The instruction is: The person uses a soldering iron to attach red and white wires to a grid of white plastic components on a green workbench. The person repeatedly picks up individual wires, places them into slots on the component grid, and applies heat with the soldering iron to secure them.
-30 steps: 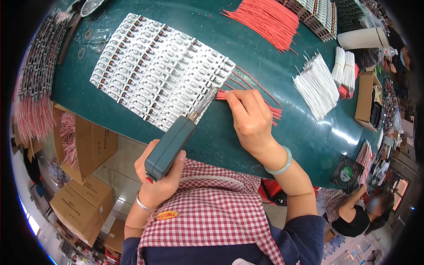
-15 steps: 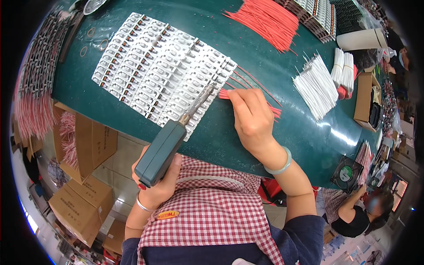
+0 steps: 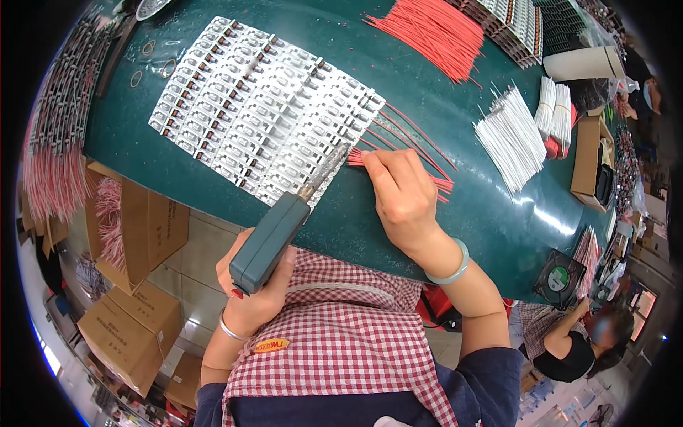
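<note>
My left hand is wrapped round the dark green body of a soldering gun. Its long metal tip points up and right, over the near right edge of a slanted block of white plastic parts set in rows. With thumb and fingers pinched, my right hand is closed on a red wire close to the gun's tip; the exact grip is partly hidden. Under and beside that hand lie several more red wires. A few longer ones run from the block's right edge across the green table.
A large pile of red wires lies at the back. White wires are spread at the right, beside tied white bundles and a cardboard box. Wired assemblies hang at the left. A small black fan sits at the right edge.
My left hand has moved the soldering gun slightly up and to the right. My right hand has shifted a little left, still pinched, and the red wires near it have shifted slightly.
</note>
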`<control>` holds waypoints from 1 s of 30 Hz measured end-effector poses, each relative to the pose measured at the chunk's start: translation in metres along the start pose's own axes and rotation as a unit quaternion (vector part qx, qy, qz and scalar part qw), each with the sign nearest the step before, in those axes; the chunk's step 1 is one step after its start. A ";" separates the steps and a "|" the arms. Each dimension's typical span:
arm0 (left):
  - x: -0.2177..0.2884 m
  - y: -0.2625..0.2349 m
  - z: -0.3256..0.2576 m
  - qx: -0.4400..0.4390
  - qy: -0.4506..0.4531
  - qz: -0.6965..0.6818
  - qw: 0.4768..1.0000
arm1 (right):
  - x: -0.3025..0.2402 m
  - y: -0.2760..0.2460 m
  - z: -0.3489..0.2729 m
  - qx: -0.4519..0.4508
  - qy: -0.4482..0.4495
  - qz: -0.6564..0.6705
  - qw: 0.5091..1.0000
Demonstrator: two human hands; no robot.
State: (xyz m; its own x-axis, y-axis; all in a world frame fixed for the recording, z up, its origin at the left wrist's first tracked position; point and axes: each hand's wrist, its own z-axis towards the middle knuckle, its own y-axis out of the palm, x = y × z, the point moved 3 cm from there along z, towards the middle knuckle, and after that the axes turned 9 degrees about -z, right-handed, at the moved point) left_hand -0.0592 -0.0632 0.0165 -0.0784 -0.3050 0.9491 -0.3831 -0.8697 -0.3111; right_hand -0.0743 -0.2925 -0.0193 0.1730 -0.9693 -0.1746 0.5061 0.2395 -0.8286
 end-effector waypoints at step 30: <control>-0.009 -0.008 -0.015 0.011 0.009 0.007 1.000 | -0.010 -0.002 -0.003 0.031 -0.002 0.013 0.999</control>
State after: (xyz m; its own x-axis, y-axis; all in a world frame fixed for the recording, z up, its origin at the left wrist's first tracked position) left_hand -0.0692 -0.0474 0.0108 -0.1008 -0.3105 0.9452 -0.3623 -0.8733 -0.3256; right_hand -0.0801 -0.2837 -0.0176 0.1901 -0.9626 -0.1932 0.5524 0.2676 -0.7895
